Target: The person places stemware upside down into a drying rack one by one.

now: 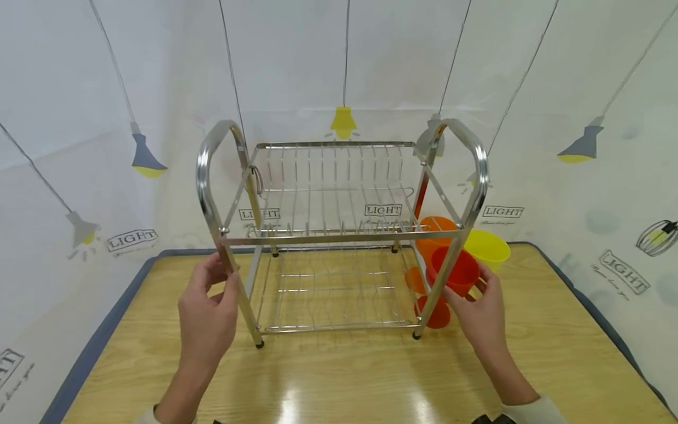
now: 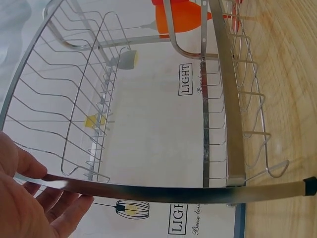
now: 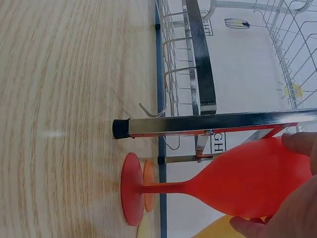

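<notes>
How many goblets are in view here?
3: the red goblet held in the right hand, the orange goblet behind it, and the yellow goblet behind it to the right. No fourth shows.

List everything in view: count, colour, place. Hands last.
Dish rack: 1, silver with black feet, mid-table
Red goblet: 1, red, at the rack's right side
Orange goblet: 1, orange, behind the red one
Yellow goblet: 1, yellow, right of the orange one
Table: 1, light wood, under the rack
Backdrop: white, printed with lamps and "LIGHT", behind the table
Sleeves: 2, pale, at the wrists
Left hand: 1, gripping the rack's left upright
Right hand: 1, holding the red goblet's bowl
</notes>
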`<state>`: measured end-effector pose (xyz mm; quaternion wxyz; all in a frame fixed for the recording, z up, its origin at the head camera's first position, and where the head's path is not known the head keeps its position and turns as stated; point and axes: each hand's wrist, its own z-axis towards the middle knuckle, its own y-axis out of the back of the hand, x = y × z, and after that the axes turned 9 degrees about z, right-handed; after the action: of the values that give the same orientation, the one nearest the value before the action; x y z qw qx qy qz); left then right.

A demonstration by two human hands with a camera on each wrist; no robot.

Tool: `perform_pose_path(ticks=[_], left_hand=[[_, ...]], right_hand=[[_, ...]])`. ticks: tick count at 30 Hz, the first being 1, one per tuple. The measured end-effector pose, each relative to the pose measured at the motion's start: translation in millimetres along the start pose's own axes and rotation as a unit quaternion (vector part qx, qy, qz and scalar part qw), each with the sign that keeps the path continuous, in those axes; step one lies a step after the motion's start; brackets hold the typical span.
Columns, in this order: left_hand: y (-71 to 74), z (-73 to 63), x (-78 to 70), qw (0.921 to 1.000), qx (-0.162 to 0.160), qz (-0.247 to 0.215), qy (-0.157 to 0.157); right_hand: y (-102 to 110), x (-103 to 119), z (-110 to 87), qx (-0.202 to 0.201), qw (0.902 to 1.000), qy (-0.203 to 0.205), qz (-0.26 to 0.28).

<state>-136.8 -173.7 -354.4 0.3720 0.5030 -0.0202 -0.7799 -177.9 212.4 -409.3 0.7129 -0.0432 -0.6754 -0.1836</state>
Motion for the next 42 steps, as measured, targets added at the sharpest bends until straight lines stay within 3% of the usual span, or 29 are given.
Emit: perform_pose_path(ticks=[17,30,37,42], left_hand=[[0.5,-0.1,4.1,0.9998,-0.001,0.018,-0.008],[-3.3,-0.5,4.7,0.9996,0.01,0.014,-0.022],[-0.2,-3.8,5.2,0.9996,0.004,0.026,-0.015],[-0.9,-3.1,6.2,0.9993,0.0,0.025,-0.029]], right_hand=[[11,16,-5.7,0.015,0.9999,0.001,0.008],[29,35,-24.2,-0.024,0.9975,0.004,0.066],[28,42,-35.4,-0.036,0.9961,0.018,0.078],[28,46,-43.8,-0.047,0.9922,0.036,0.11]])
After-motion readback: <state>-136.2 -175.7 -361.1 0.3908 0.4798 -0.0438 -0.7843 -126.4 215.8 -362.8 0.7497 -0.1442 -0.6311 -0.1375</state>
